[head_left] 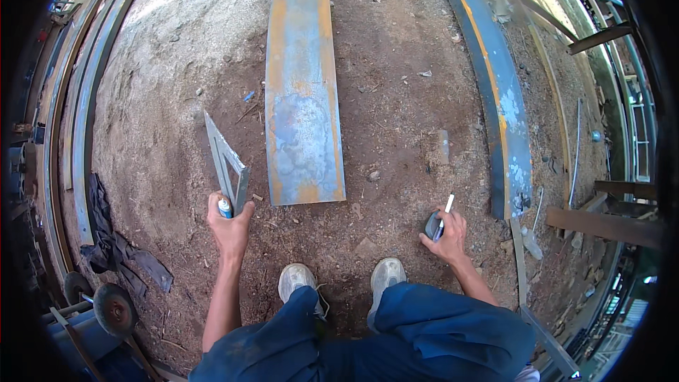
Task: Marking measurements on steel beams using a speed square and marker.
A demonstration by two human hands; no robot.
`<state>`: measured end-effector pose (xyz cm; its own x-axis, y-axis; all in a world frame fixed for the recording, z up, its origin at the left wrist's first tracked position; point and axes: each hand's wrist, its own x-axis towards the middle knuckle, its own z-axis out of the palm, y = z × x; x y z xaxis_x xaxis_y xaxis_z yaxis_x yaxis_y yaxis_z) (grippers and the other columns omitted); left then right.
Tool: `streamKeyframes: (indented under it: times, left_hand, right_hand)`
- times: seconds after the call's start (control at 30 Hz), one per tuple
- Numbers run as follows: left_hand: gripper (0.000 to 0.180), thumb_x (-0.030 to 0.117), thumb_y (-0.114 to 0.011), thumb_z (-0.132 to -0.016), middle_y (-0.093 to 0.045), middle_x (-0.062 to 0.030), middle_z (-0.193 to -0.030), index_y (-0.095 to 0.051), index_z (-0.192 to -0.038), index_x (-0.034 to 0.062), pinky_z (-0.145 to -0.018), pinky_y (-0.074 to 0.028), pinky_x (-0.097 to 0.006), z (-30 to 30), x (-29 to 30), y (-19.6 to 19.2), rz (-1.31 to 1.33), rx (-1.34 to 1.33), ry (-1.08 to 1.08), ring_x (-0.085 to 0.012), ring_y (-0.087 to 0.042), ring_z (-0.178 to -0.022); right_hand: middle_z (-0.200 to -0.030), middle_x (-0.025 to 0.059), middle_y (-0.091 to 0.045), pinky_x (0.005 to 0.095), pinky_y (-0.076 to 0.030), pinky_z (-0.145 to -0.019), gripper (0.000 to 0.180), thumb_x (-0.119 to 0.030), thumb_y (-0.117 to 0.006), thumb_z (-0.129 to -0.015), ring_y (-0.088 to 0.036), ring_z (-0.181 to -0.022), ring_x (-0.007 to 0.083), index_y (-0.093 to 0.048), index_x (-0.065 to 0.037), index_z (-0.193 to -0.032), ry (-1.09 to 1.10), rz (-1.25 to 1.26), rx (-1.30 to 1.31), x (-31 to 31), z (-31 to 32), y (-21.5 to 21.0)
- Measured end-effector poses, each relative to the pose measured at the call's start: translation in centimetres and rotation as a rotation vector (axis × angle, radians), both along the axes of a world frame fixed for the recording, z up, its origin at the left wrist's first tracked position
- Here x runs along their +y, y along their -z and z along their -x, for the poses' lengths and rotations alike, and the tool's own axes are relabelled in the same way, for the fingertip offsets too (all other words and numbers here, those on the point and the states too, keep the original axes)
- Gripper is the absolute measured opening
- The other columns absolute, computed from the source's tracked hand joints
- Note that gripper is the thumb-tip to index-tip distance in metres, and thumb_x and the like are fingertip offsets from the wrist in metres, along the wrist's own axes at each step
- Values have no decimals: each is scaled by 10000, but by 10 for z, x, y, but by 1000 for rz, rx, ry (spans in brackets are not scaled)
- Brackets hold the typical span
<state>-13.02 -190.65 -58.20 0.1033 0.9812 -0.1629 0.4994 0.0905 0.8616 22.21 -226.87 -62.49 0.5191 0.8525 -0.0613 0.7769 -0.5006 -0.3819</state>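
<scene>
Curls the left grip closely around a triangular metal square, with its point directed forward, and a small white-and-blue tube tucked alongside. Bends the right grip around a white-and-dark marker, directed forward, and a dark rounded object; cannot tell the latter's kind. Holds both grips well apart, to either side of the near end of a flat steel plate, and apart from it. Note rust-orange staining on the plate, lying lengthwise on dirt ground. Plants pale shoes between the grips, below blue trousers. Note farther right a blue-grey steel beam; farther left, dark cloth and a small wheel.
</scene>
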Motion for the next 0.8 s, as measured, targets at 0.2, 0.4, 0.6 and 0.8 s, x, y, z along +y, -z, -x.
streamKeyframes:
  times: [0.2,0.4,0.6,0.8]
  left_hand:
    - [259,23,-790,-721,-588,-122,-947,-549,-809,-8,-788,-498,-388,-3,-9,-3,-165,197,168,-268,-609,-851]
    - [285,10,-824,-719,-571,-135,-945,-556,-817,2,-760,-509,-411,-21,-20,-12,-177,119,188,-294,-615,-839]
    - [422,99,-880,-721,-560,-185,-1063,-479,-841,46,-685,-524,-450,-72,-93,-22,-142,-132,759,-362,-628,-848]
    - [490,180,-921,-718,-495,-170,-1070,-484,-893,44,-684,-517,-465,-101,-133,-25,45,-243,719,-379,-611,-859]
  right_hand:
    - [-1139,166,-683,535,-417,-1009,522,-299,-859,-738,-624,-1089,393,-606,-78,-1138,520,33,-59,-118,24,26]
    - [-993,167,-713,499,-412,-1059,257,-250,-694,-936,-651,-982,423,-658,-39,-1078,546,63,-79,-89,8,2]
    - [-1272,207,-696,418,-578,-934,290,-256,-568,-1075,-710,-1114,324,-600,3,-1202,79,-359,888,60,43,-27]
    - [-1600,236,-390,549,-328,-1205,924,-652,-639,-937,-433,-1458,363,-308,-110,-1608,91,-571,1609,130,102,-49]
